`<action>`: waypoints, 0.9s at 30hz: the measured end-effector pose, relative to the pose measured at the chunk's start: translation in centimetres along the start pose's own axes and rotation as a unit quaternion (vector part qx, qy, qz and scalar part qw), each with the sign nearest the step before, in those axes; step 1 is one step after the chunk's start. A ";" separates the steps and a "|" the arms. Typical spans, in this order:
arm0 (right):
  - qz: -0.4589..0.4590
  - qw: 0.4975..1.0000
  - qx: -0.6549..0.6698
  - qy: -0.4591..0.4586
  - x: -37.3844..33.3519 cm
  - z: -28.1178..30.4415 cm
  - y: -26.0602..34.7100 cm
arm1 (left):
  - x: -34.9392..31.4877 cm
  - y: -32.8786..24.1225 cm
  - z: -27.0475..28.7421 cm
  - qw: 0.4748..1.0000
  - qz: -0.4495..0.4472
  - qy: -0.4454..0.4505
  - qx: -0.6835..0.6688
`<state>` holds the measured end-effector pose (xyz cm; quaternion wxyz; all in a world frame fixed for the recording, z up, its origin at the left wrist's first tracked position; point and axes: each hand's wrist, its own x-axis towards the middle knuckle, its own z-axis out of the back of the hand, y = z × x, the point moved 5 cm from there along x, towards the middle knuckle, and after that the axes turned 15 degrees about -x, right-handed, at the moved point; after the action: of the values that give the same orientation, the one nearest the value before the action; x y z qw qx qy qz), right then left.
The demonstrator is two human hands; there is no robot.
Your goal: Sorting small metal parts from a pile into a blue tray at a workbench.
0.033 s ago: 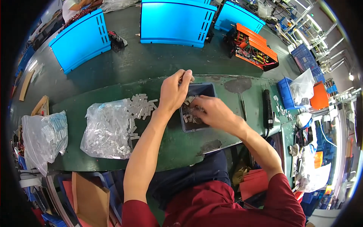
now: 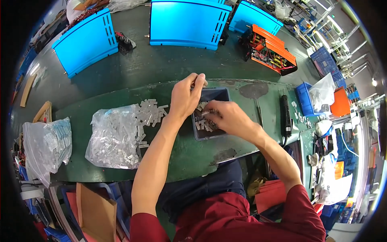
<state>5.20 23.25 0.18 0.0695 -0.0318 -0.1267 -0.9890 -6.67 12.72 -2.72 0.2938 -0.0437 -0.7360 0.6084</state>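
My left hand is closed just beyond the left rim of a grey plastic bin, its fingers curled and its thumb on top. Whatever it grips is hidden by the fingers. My right hand reaches over the right side of the bin, its fingertips down among small metal pieces. Motion blurs those fingertips, so I cannot see whether they pinch a piece. Left of my left forearm, a loose pile of small silvery bars lies beside a clear plastic bag full of similar bars.
Another filled plastic bag stands at far left. Tweezers and a black corded tool lie to the right, near a blue bin. Large blue panels and an orange-cased unit stand at the back. A person is at far left.
My right hand has shifted slightly within the bin, its fingers a little higher over the metal pieces. My left hand stays in place.
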 end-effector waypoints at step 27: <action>-0.148 0.711 0.684 0.069 -2.2 0.5 -0.2 | 0.0 -0.3 0.1 0.999 0.023 0.022 0.010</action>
<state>7.36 23.88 0.39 -0.0661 0.1121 -0.7664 -0.6291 -6.70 12.56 -2.48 0.2963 -0.0703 -0.7219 0.6214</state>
